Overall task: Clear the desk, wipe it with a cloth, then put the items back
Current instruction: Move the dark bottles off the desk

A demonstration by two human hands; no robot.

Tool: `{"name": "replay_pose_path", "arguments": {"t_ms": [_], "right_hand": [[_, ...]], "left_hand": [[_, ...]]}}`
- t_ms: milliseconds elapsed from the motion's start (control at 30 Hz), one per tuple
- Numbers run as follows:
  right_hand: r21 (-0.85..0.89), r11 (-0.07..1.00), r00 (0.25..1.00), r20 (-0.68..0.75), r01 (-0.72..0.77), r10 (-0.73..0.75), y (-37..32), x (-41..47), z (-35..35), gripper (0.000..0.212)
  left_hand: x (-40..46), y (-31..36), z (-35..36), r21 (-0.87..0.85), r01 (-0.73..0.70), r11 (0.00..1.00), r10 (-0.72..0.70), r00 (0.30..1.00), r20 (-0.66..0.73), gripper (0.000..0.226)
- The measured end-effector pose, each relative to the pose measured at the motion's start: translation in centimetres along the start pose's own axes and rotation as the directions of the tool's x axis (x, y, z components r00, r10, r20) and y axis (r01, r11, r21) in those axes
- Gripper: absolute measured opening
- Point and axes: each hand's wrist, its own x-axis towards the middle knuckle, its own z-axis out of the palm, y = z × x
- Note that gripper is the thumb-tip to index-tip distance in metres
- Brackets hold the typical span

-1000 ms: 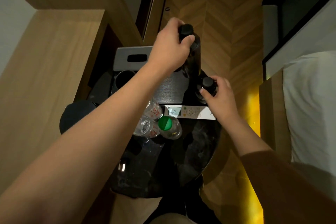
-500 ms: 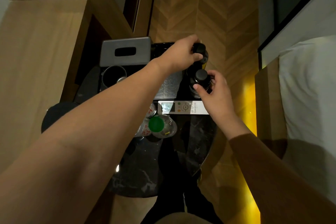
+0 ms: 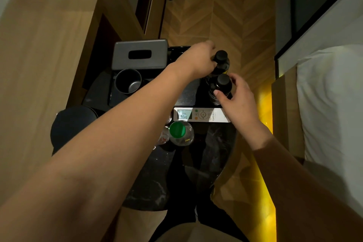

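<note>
1. The bed [image 3: 332, 104] with white bedding runs down the right side, and a yellow glow lights the wooden floor [image 3: 225, 6] along its base.
2. A pale wooden counter [image 3: 39, 65] fills the left side.
3. The dark, marble-patterned round table [image 3: 212, 153] sits between them; its near half is bare, and its right edge curves close to the glowing strip.
4. A grey tissue box [image 3: 140, 54] stands at the table's far left, with a dark cup [image 3: 128, 80] just in front of it.
5. A white remote control [image 3: 202, 114] lies across the middle; its small screen appears to read "23", while the button labels are too small to read.
6. A clear bottle with a green cap [image 3: 177, 129] stands near the remote, beside glassware partly hidden by the left forearm.
7. Two dark bottles stand upright and close together at the table's far right edge: the far bottle [image 3: 222, 61] and the near bottle [image 3: 221, 86]. Their label print is unreadable.
8. The left hand [image 3: 198, 59] curls around the far bottle's neck.
9. The right hand [image 3: 238, 96] is curled around the near bottle, thumb on its side.
</note>
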Motion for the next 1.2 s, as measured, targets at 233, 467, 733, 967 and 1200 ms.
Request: {"name": "replay_pose_path", "arguments": {"t_ms": [233,467,733,967,1200], "right_hand": [[-0.048,0.973,0.97,-0.084,0.224,-0.228,-3.4,-2.0,-2.1,0.061],[0.003,0.895,0.893,0.058,0.447,-0.446,-10.0,-4.4,-1.1,0.057],[0.116,0.713,0.658,0.305,0.691,-0.688,-17.7,-10.3,3.4,0.058],[0.239,0.458,0.314,0.463,0.856,-0.829,-22.5,-20.0,9.4,0.058],[0.387,0.287,0.025,0.557,0.876,-0.83,-24.1,-33.9,15.8,0.059]], "left_hand": [[-7.9,-1.4,-2.1,0.059,0.088,0.994,-0.051,0.886,-0.46,0.037],[-18.8,-4.2,-2.3,0.004,0.254,0.967,-0.182,0.703,-0.687,0.04],[-31.6,-7.7,-1.7,-0.173,0.554,0.815,-0.459,0.433,-0.776,0.042],[-44.7,-10.2,0.5,-0.394,0.669,0.63,-0.619,0.127,-0.775,0.043],[-59.6,-11.4,5.8,-0.589,0.704,0.398,-0.707,-0.174,-0.685,0.046]]}}
